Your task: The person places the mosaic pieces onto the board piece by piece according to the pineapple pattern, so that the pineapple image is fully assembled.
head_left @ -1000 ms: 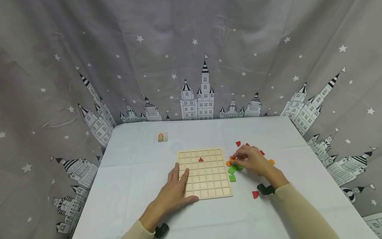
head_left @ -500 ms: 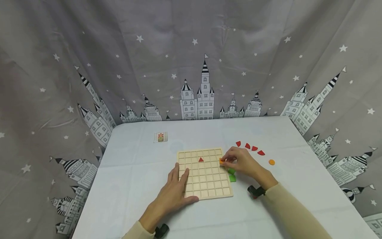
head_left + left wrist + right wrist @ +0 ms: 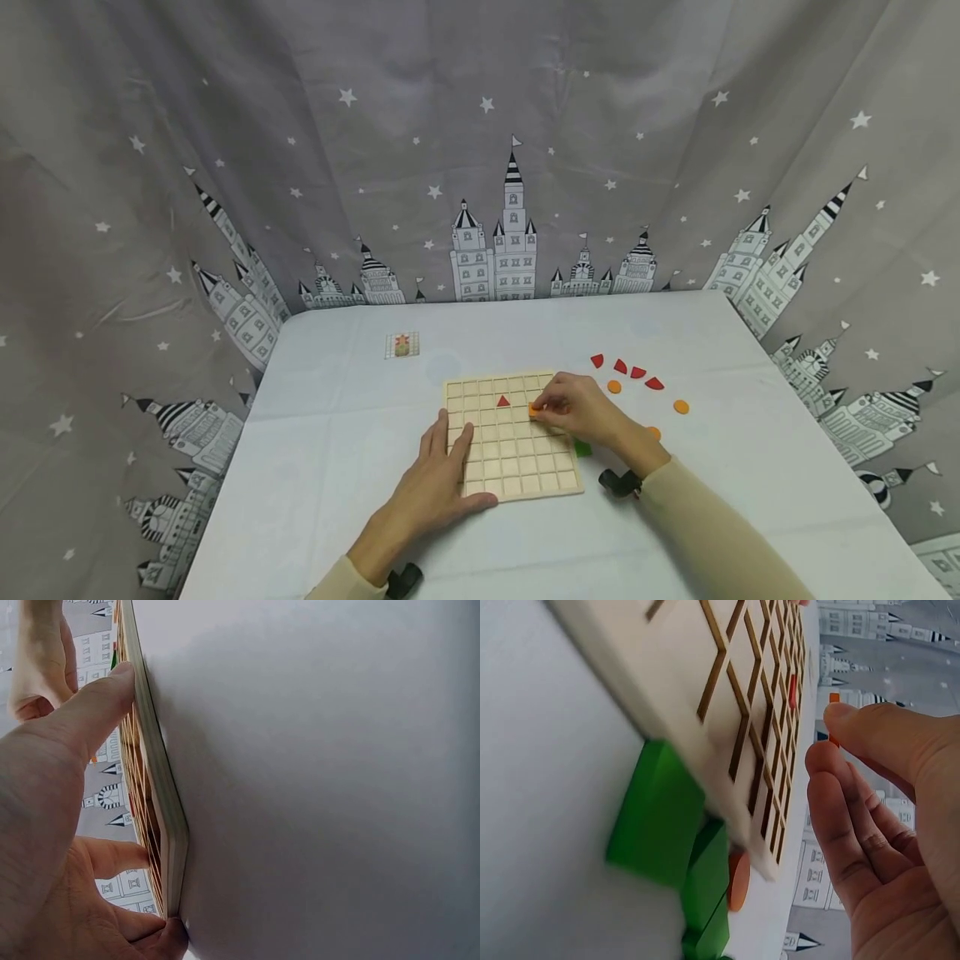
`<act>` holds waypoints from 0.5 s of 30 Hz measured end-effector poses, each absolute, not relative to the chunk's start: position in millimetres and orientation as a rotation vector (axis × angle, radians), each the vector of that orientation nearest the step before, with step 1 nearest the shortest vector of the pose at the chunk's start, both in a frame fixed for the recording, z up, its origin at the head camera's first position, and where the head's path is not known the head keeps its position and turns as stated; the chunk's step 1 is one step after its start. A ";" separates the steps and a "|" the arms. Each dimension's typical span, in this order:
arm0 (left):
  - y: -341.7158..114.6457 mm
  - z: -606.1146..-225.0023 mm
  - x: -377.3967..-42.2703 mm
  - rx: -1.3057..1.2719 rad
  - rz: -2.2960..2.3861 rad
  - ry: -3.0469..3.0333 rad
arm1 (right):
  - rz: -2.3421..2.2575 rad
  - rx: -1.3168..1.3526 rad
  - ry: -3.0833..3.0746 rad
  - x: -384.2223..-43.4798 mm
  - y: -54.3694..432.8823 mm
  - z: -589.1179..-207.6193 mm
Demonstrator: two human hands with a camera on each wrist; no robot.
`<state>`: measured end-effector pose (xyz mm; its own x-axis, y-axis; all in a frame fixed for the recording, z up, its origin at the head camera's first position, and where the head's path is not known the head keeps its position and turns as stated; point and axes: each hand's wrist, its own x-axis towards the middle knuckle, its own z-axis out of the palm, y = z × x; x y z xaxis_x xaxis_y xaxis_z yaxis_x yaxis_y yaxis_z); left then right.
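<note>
"Where's the orange piece [image 3: 533, 411]?"

"At the very tips of the right-hand grip [image 3: 583, 407], pinched between thumb and forefinger, with a bit poking out past them. It's above the far right part of the wooden board [image 3: 517, 458], to the right of the red triangle [image 3: 503, 402]."

"And the left hand [image 3: 438, 477]?"

"Fingers spread, touching the board's left and near edges."

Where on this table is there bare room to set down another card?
Left of the board and left hand, nearer than the picture card; also between the sleeves, nearer than the board. Crowded: the board's right edge, with green pieces, orange discs and red pieces beside it and the right hand over it.
</note>
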<state>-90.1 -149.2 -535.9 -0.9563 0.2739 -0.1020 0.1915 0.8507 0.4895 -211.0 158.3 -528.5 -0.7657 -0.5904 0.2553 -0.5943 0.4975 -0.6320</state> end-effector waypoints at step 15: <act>-151.3 -537.5 -89.8 0.371 0.722 2.860 | 1.081 1.192 -2.696 -215.2 125.9 -533.0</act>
<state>-89.8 -151.3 -537.5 -0.9548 0.2795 -0.1015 0.1979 0.8519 0.4848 -215.2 125.9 -533.0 -0.7116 -0.6514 0.2633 -0.6527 0.4743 -0.5907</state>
